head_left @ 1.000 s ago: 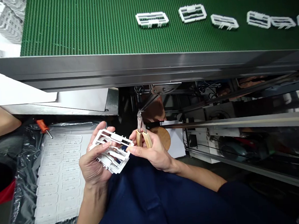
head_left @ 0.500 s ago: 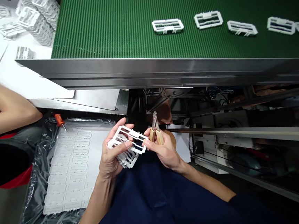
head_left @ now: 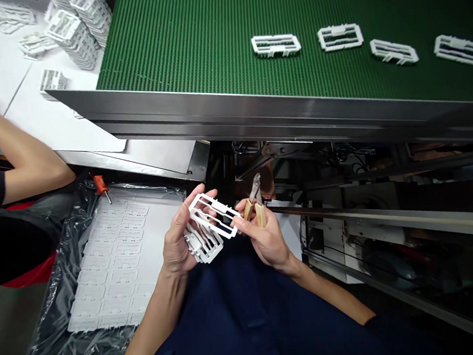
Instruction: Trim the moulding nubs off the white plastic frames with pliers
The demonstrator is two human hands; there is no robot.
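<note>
Several white plastic frames sit fanned in your left hand, just in front of your navy shirt; their count is hard to tell. Your left hand grips that bunch, while your right hand pinches the right corner of the top frame and also holds tan-handled cutters, tips pointing far, blades apart from the frames. To your left, a plastic-lined container carries many laid frames in rows, so that portion looks done; along its right side a white sheet shows, suggesting the layer is only part filled. An orange-handled tool lies at its far edge. Farther left, a co-worker's arm extends over a white table. Beyond, on the green belt, five loose frames appear left to handle, the rightmost cut off by the view. At far left, stacks look already gathered.
</note>
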